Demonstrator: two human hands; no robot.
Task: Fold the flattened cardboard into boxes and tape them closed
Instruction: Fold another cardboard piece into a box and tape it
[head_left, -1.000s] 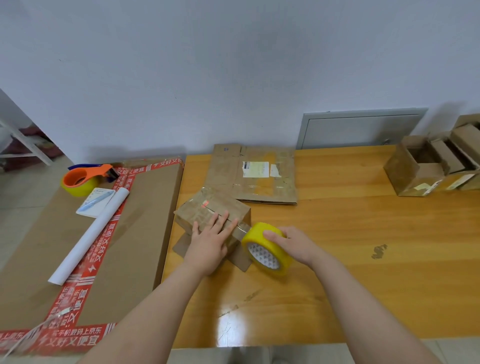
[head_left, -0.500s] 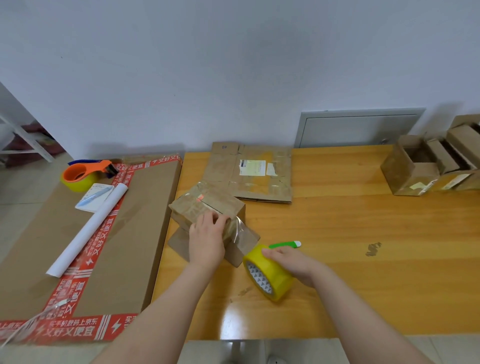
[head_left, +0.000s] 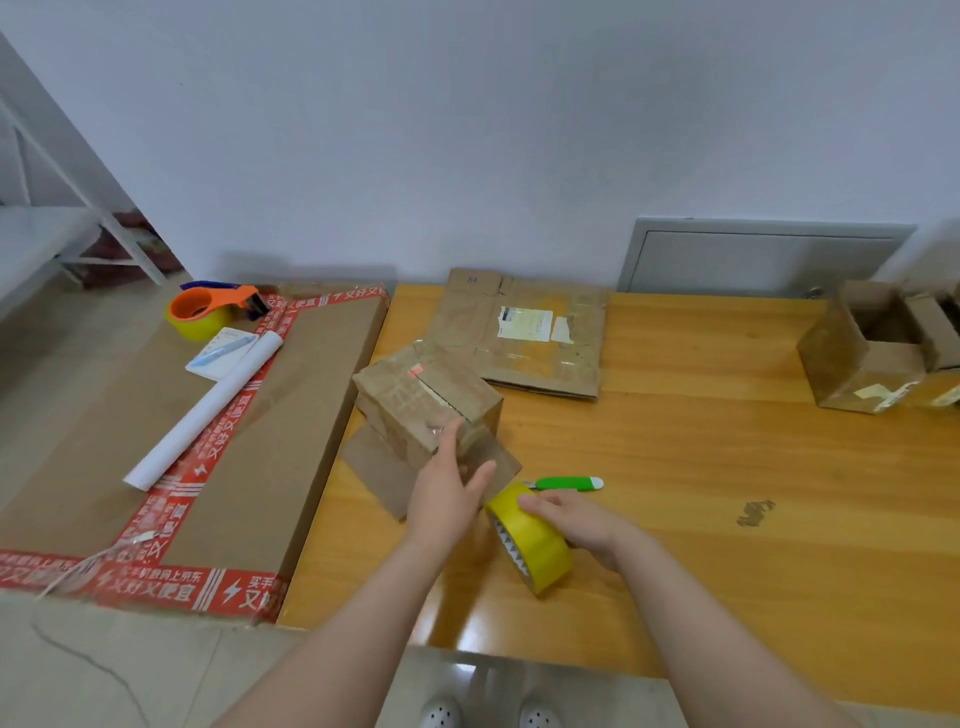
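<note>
Orange wooden counter (head_left: 727, 441): small brown cardboard box (head_left: 415, 400) near its left edge, left grip (head_left: 447, 493) pressing straight-fingered against it; right grip (head_left: 582, 522) curls round the yellow tape roll (head_left: 535, 551) (green plastic cutter (head_left: 566, 484) just behind).

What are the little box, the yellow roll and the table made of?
The little box looks like brown cardboard: dull, creased, with folded flaps. The yellow roll seems to be plastic tape, smooth and glossy on its side. The table looks like varnished wood: grain lines and a shine.
</note>
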